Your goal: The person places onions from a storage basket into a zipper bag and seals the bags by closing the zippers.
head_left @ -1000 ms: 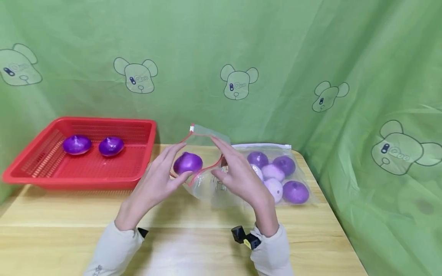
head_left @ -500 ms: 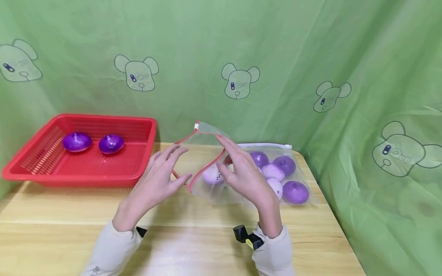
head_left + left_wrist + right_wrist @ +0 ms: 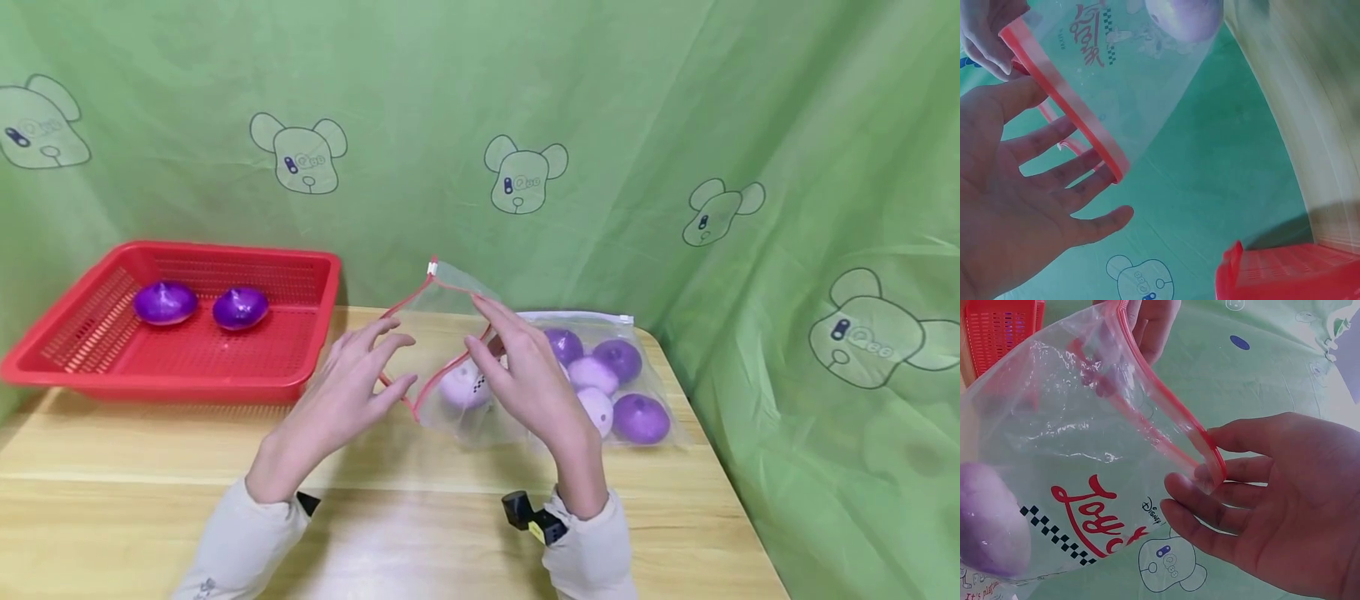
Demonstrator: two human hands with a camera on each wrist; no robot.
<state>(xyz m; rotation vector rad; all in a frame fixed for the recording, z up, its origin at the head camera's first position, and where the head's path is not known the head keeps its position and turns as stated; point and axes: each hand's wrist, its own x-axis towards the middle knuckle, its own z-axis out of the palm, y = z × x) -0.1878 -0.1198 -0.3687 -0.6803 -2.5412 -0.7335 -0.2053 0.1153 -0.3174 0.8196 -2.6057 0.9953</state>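
A clear zip bag (image 3: 461,421) with a red zip edge has its mouth spread between my hands. Inside it lies a purple onion (image 3: 463,387), its pale underside showing through the printed plastic. At the mouth's left side my left hand (image 3: 341,392) has its fingers spread; in the left wrist view, fairly straight fingers (image 3: 1063,134) lie behind the red strip. My right hand (image 3: 536,383) holds the other side, and the right wrist view shows its thumb and curled fingers (image 3: 1229,515) around the red corner.
At the left stands a red plastic basket (image 3: 300,383) with two purple onions (image 3: 165,303) in it. A second clear bag (image 3: 663,358) with a white zip edge, holding several purple onions, lies behind my right hand. A green curtain (image 3: 420,75) hangs behind the wooden table (image 3: 405,533).
A purple onion that was at the bag's mouth between my hands is now inside, towards the right. My right thumb has straightened somewhat, and both hands stay at the bag's mouth.
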